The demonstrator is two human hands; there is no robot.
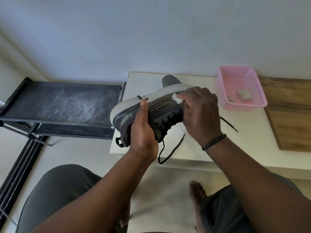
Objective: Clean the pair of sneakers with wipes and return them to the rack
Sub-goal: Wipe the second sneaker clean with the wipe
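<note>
A dark grey sneaker point(161, 108) with a white sole and pale side stripes is held on its side above the white table point(198, 148). My left hand point(143, 132) grips it at the heel and collar, thumb on the sole edge. My right hand point(200, 111) pinches a small white wipe point(177, 99) against the sneaker's side, just under the sole. Loose black laces hang down over the table's front edge. The second sneaker point(170, 80) lies behind the held one, only its dark toe showing.
A black shoe rack point(60, 101) with a dusty fabric shelf stands left of the table. A pink mesh basket point(242, 88) holding used wipes sits at the table's back right, beside a wooden surface point(291, 115). My knees and a bare foot are below.
</note>
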